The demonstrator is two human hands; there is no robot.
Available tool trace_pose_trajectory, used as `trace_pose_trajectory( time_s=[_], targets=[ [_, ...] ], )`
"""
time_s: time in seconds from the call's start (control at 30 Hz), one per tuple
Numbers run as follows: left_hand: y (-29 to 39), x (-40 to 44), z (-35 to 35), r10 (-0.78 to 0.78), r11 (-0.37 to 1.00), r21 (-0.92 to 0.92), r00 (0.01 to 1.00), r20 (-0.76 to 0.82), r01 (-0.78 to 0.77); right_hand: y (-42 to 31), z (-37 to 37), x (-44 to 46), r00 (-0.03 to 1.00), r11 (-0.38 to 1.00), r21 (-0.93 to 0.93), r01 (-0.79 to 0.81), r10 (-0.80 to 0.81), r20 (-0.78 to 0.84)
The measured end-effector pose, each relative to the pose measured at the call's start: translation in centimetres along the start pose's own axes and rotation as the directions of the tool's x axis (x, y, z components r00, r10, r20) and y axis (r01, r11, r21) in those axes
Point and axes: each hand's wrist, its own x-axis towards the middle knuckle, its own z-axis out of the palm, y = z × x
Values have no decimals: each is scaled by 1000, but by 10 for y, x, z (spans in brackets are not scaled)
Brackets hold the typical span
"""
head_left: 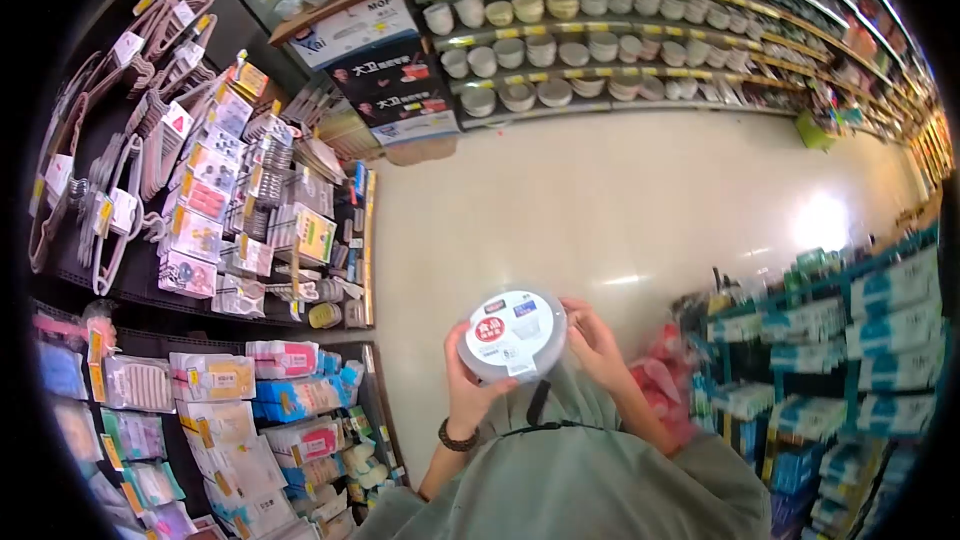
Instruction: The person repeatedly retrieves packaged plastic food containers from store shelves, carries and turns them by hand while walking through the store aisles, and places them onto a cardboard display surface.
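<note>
A round, pale plastic container (512,336) with a white label and a red circle is held up in front of the body, its label facing up. My left hand (470,380) wraps round its left and lower edge, and a dark bracelet sits on that wrist. At the container's right edge, my right hand (592,342) has its fingers bent against the rim. The undersides of both hands' grips are hidden. A dark strap end hangs just below the container.
Hangers (120,190) and packaged goods (215,390) fill racks on the left. Stacked boxes (390,75) stand at the upper left. Shelves of bowls (540,45) run along the back. A rack of teal-and-white packages (895,330) is at right, beside a red bag (662,375).
</note>
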Motion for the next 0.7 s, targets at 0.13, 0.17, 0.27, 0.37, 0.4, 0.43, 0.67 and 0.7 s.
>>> trace_pose_trajectory(
  time_s=[0.13, 0.17, 0.27, 0.37, 0.4, 0.43, 0.67, 0.7],
  targets=[
    [-10, 75, -9, -52, 997, -62, 999, -7, 52, 6, -10, 75, 998, 997, -52, -56, 57, 20],
    [-16, 98, -15, -45, 997, -68, 999, 0, 45, 14, -13, 95, 998, 996, -76, -47, 49, 28],
    [-31, 165, -30, -47, 995, -93, 999, 6, 47, 34, -25, 162, 997, 989, -138, -56, 62, 41],
    [-29, 238, -45, -122, 986, -118, 992, -38, 117, 29, -24, 239, 990, 976, -176, -125, 135, 48],
    [-23, 266, -47, -88, 990, -116, 995, -39, 83, 26, -26, 266, 984, 968, -204, -143, 161, 77],
    [-15, 286, -50, -56, 993, -110, 998, -42, 51, 23, -29, 289, 976, 959, -230, -163, 191, 105],
    [9, 428, -83, 29, 998, -44, 990, -139, -35, 12, -23, 447, 961, 982, -75, -176, 188, 201],
    [17, 444, -85, 45, 997, -53, 985, -165, -54, 10, -19, 465, 953, 977, -44, -210, 215, 213]
  ],
)
